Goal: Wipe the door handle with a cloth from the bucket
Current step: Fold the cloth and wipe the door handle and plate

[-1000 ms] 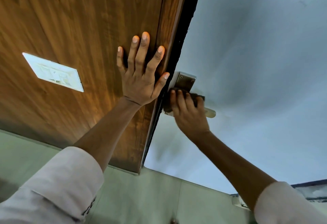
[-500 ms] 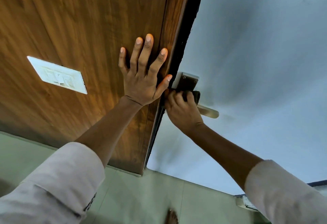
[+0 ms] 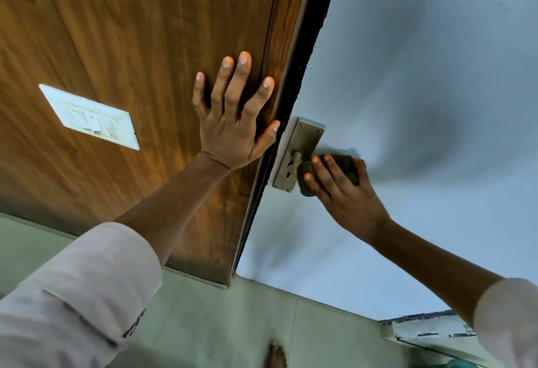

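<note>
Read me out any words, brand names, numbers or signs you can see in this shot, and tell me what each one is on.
No text can be read here.
Switch plate on the wood panel: a small dark mark between its two switches, too small and blurred to read.
Left shirt cuff: dark marks at the edge, illegible.
Metal handle plate, with screws and keyhole: no lettering visible.
Cloth in the right hand: none visible.

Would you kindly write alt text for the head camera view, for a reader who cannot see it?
A person's right hand presses a dark cloth around a metal door handle on its steel plate. The left hand lies flat, fingers spread, on a brown wood panel beside a white switch plate.
</note>
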